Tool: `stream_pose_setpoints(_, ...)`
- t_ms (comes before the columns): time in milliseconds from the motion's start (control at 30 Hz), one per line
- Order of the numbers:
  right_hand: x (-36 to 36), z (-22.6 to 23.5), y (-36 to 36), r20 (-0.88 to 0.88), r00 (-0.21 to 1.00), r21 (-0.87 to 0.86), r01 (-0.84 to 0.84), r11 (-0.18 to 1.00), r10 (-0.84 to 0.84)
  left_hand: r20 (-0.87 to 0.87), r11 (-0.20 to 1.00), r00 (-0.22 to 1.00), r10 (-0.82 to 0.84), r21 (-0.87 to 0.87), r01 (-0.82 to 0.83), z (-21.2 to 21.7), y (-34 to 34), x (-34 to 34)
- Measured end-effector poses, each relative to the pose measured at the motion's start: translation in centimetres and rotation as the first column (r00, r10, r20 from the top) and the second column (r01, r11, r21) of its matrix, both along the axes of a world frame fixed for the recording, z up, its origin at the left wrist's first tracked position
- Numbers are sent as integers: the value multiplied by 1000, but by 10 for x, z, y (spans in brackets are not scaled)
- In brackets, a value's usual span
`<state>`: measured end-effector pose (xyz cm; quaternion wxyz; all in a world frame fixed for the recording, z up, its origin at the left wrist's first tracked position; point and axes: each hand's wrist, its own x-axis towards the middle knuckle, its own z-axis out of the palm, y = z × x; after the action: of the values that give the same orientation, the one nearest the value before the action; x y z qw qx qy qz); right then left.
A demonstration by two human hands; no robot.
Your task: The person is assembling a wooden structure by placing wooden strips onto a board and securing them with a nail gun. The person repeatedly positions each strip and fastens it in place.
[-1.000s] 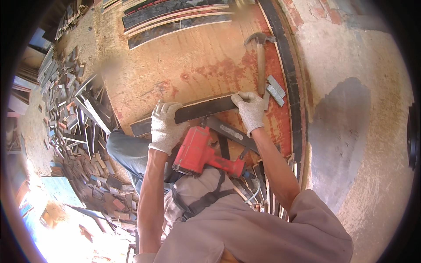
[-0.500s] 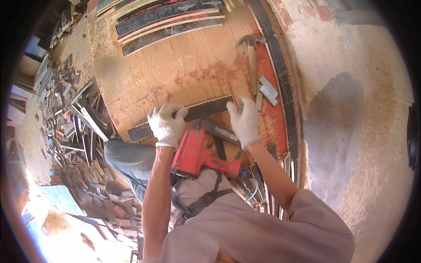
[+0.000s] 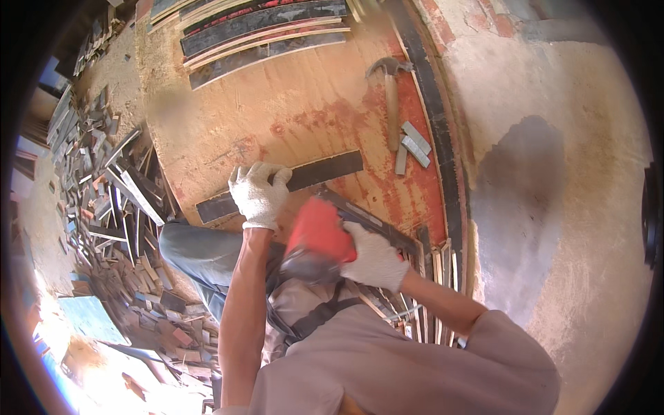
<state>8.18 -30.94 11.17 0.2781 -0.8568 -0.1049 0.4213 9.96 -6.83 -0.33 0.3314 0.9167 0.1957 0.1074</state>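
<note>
A long black-faced strip of wood (image 3: 325, 170) lies aslant on the worn wooden board (image 3: 221, 124). My left hand (image 3: 259, 194), in a white knitted glove, grips the strip left of its middle, with fingers curled over its far edge. Close to my body is a red nail gun (image 3: 319, 235), smeared by motion, its dark magazine (image 3: 366, 220) slanting off to the right. The gloved right hand (image 3: 373, 257) is closed round the nail gun's handle, which the fingers mostly hide.
Beyond the strip, a claw hammer (image 3: 391, 104) lies beside strips of grey staples or nails (image 3: 416, 145). Stacked black-faced strips (image 3: 263, 34) occupy the board's far end. Wood offcuts (image 3: 131, 187) litter the floor at left. A black strip (image 3: 437, 117) runs along the board's right edge.
My right hand has left the strip's right end, come back toward my body and taken hold of the nail gun, which has shifted slightly. The left hand stays on the strip.
</note>
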Motion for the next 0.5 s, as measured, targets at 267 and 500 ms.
stream_pose_setpoints(267, 56, 72, -44, -303, 723, 40, 660, 750, -620, -24, 999, 999, 26, -31, -27, 0, -1, -1)
stream_pose_setpoints(500, 79, 59, -42, -301, 742, 26, 635, 772, -599, -7, 1000, 1000, 20, 13, -20, -2, -2, -1)
